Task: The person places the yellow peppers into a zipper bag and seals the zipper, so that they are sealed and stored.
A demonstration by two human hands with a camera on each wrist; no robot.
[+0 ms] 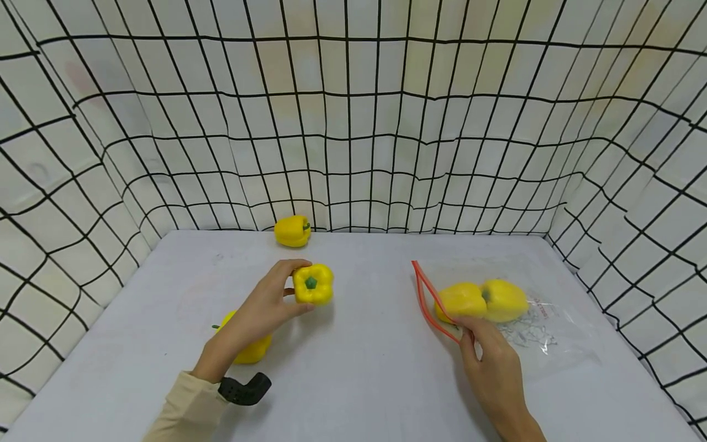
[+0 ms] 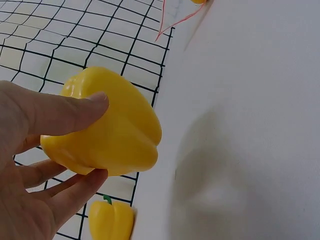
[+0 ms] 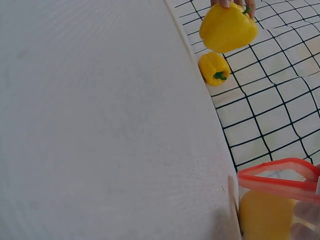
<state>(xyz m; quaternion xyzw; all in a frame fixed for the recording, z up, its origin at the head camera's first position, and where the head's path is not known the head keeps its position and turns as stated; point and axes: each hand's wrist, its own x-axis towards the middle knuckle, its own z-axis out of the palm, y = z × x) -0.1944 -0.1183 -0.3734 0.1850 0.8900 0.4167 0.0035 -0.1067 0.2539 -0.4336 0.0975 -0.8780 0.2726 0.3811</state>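
My left hand [image 1: 270, 302] grips a yellow bell pepper [image 1: 313, 284] above the table, its green stem end facing the head camera. In the left wrist view the thumb lies along one side of this pepper [image 2: 117, 127] and the fingers hold its other side. On the right, my right hand [image 1: 493, 365] pinches the red-edged mouth of a clear zip bag [image 1: 552, 331]. The bag's red rim [image 3: 277, 184] stands parted in the right wrist view. Inside the bag lie two yellow peppers, a nearer one [image 1: 461, 301] and another [image 1: 505, 301] beside it.
Another yellow pepper [image 1: 293, 231] lies at the table's back edge. One more [image 1: 255, 350] sits partly hidden behind my left forearm. A black wrist mount [image 1: 245, 389] is on the left wrist. White walls with a black grid [image 1: 353, 135] enclose the white table [image 1: 364, 380].
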